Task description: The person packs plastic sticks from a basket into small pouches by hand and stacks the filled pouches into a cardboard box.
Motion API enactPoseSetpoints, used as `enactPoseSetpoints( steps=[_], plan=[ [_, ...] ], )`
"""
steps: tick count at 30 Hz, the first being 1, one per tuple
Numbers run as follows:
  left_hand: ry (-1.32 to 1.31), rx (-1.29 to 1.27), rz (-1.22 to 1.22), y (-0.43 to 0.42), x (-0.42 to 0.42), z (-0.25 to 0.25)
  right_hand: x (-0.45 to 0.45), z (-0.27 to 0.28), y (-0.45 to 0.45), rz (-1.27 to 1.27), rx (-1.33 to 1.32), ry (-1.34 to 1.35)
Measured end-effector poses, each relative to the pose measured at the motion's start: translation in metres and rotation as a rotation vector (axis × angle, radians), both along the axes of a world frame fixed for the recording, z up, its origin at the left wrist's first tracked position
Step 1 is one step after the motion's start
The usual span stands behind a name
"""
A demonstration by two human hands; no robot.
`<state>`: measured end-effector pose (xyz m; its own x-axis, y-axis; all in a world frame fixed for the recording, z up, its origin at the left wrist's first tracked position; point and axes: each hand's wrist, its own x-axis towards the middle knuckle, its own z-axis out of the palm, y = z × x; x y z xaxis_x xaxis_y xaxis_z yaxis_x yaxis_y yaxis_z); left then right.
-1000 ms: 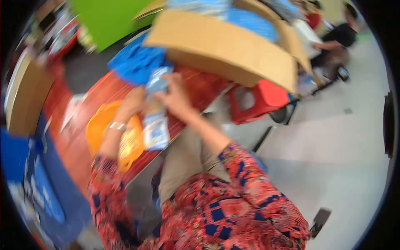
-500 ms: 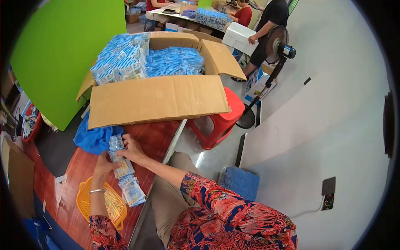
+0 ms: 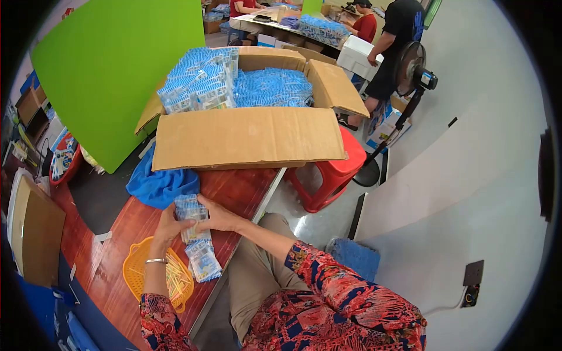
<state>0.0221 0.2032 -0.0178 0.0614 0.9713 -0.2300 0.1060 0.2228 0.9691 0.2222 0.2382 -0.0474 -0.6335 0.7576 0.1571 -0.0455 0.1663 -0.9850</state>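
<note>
My left hand (image 3: 168,227) and my right hand (image 3: 219,217) close around a stack of small clear plastic packets (image 3: 188,206) with blue-striped edges, one hand at each side. The thumbs point toward each other across the packets. Just below this stack, more such packets (image 3: 204,261) lie on the red-brown table (image 3: 111,266) near its edge. Beside my left wrist is a yellow plastic basket (image 3: 132,270) with thin pale sticks (image 3: 177,279) in it. A crumpled blue cloth (image 3: 161,184) lies just beyond the packets.
An open cardboard box (image 3: 249,138) full of blue-striped packets stands at the table's far end. A red stool (image 3: 336,172), a standing fan (image 3: 411,73) and a blue block-like object (image 3: 354,257) are to the right. Behind, a person in black (image 3: 401,35) holds a white box (image 3: 358,57).
My right hand has shifted from the top of the packets to their right side, opposite my left hand. The whole view has swung, so things appear farther right.
</note>
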Motion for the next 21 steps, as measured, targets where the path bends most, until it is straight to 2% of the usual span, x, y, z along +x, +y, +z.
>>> enactPoseSetpoints(
  steps=[3, 4, 6, 7, 8, 9, 11, 12, 15, 16, 19, 21],
  plan=[
    [0.029, 0.061, -0.02, -0.005, 0.007, 0.002, -0.004, -0.001, -0.006, -0.105, -0.001, -0.052],
    [0.047, 0.206, 0.005, -0.004, 0.01, 0.002, -0.004, 0.009, -0.008, -0.109, 0.046, 0.02],
    [0.193, 0.334, 0.064, -0.005, 0.014, 0.012, -0.002, 0.032, -0.01, -0.229, 0.144, -0.133],
    [0.262, 0.366, 0.072, -0.001, 0.011, 0.005, -0.001, 0.044, -0.008, -0.209, 0.25, -0.065],
    [0.215, 0.315, 0.123, -0.005, 0.018, 0.015, -0.003, 0.044, -0.005, -0.218, 0.313, -0.068],
    [0.285, 0.347, 0.141, -0.005, 0.018, 0.018, -0.005, 0.041, 0.003, -0.196, 0.347, -0.051],
    [0.317, 0.357, 0.133, -0.006, 0.015, 0.007, -0.007, 0.028, 0.008, -0.211, 0.334, -0.064],
    [0.265, 0.297, 0.114, -0.006, 0.011, -0.001, -0.007, 0.023, 0.007, -0.22, 0.3, -0.026],
    [0.207, 0.292, -0.03, -0.016, 0.02, 0.022, -0.004, 0.011, 0.006, -0.151, 0.048, 0.15],
    [0.243, 0.251, -0.13, -0.014, 0.015, 0.019, -0.003, 0.009, 0.007, -0.136, 0.086, 0.115],
    [0.305, 0.175, -0.212, -0.015, 0.009, 0.019, -0.001, 0.006, 0.006, -0.122, 0.181, 0.004],
    [0.218, 0.111, -0.208, -0.015, 0.008, 0.018, -0.001, 0.005, 0.007, -0.136, 0.229, -0.087]
  ],
)
